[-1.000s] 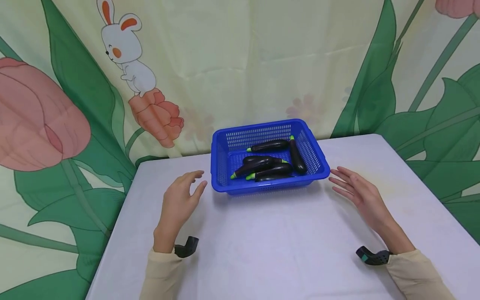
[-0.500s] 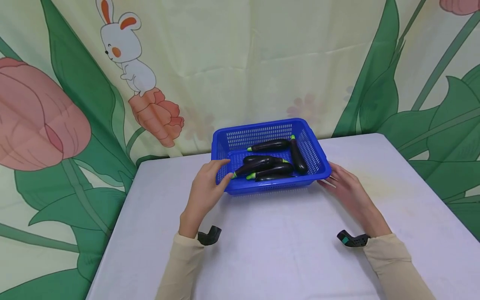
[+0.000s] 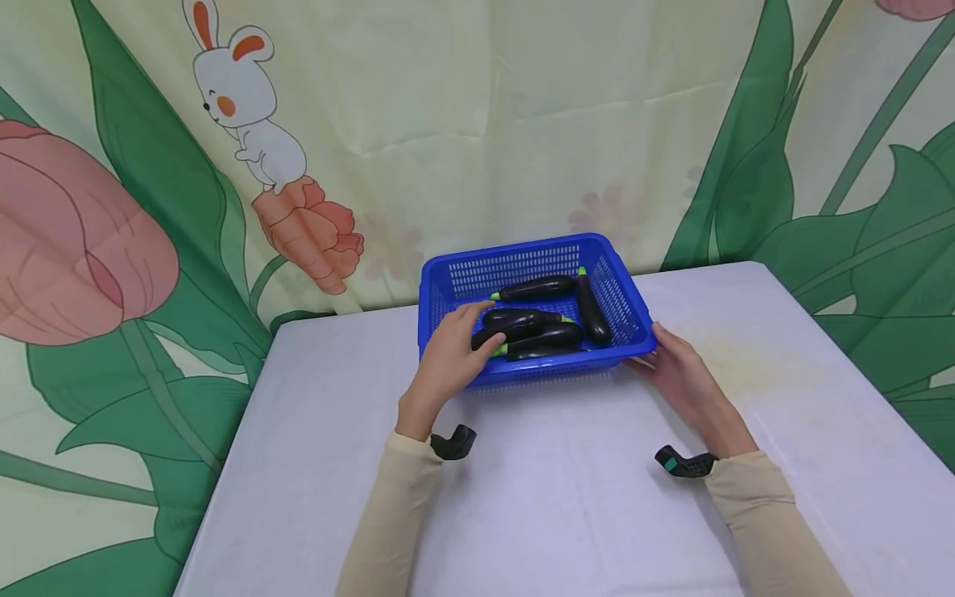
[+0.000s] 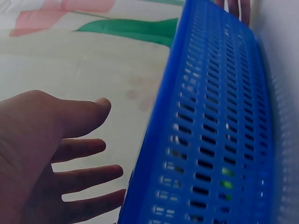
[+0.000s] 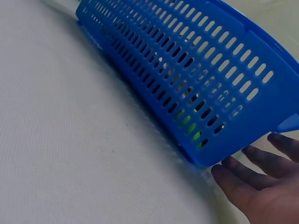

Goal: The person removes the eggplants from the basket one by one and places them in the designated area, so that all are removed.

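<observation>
The blue plastic basket (image 3: 612, 362), with slotted walls, stands at the far side of the table and holds several dark eggplants (image 3: 535, 287) with green stem ends. My left hand (image 3: 445, 356) reaches over the basket's left front corner, thumb and fingers apart. Its thumb tip overlaps an eggplant (image 3: 515, 324) at the front left in the head view. In the left wrist view that hand's spread fingers (image 4: 88, 179) show beside the basket's rim. My right hand (image 3: 688, 388) is at the right front corner, fingers (image 5: 238, 186) extended against the lower end of the basket.
A white cloth covers the table (image 3: 567, 489). Behind it hangs a curtain (image 3: 418, 99) printed with a rabbit, tulips and leaves, close to the basket's back rim. A black wrist device (image 3: 455, 443) sits on each wrist.
Both hands have moved inward and forward from beside the basket. The left now extends over the eggplants; the right has come to the basket's right corner. The basket has stayed in place.
</observation>
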Action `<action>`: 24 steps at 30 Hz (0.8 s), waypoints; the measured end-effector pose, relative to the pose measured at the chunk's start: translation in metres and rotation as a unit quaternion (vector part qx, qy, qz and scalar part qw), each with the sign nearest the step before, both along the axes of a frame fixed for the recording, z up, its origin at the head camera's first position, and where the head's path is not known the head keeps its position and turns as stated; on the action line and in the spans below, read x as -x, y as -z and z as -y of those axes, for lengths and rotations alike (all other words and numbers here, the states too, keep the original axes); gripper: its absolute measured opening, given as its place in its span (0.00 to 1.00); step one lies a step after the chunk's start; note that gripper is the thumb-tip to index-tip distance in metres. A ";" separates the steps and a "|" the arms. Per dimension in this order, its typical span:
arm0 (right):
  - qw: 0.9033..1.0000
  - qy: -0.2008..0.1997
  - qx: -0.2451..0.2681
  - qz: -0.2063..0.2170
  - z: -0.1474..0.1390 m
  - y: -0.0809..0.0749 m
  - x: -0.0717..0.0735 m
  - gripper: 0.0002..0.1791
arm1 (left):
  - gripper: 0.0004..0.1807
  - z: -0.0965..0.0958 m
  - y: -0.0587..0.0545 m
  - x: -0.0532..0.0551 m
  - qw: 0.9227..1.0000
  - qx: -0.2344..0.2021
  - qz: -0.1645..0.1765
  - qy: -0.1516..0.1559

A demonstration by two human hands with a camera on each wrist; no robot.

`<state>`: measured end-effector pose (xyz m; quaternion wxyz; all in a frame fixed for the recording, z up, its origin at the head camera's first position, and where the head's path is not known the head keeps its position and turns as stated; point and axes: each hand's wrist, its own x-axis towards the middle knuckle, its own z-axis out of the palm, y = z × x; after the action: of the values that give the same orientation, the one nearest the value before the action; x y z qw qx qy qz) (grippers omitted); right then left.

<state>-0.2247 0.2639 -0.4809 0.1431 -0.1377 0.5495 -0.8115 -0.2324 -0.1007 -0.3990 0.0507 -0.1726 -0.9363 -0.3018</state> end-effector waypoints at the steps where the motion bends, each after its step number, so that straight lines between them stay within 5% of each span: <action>1: 1.000 0.002 -0.005 0.001 0.000 0.001 0.000 0.32 | 0.33 -0.003 0.000 0.002 1.000 -0.004 0.008 0.005; 6: 1.000 0.016 -0.018 0.010 0.003 0.003 0.002 0.34 | 0.34 -0.015 0.002 0.014 0.999 -0.009 0.038 0.005; 14: 0.993 0.058 -0.096 0.029 0.007 0.000 0.003 0.38 | 0.35 -0.036 0.015 0.035 0.997 0.051 0.056 -0.007; 24: 0.990 0.063 -0.120 0.033 0.007 -0.002 0.004 0.39 | 0.36 -0.044 0.021 0.046 0.990 0.092 0.097 -0.047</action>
<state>-0.2288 0.2571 -0.4791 0.1256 -0.0577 0.6453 -0.7513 -0.2779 -0.0565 -0.4199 -0.0425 -0.1019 -0.9677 -0.2265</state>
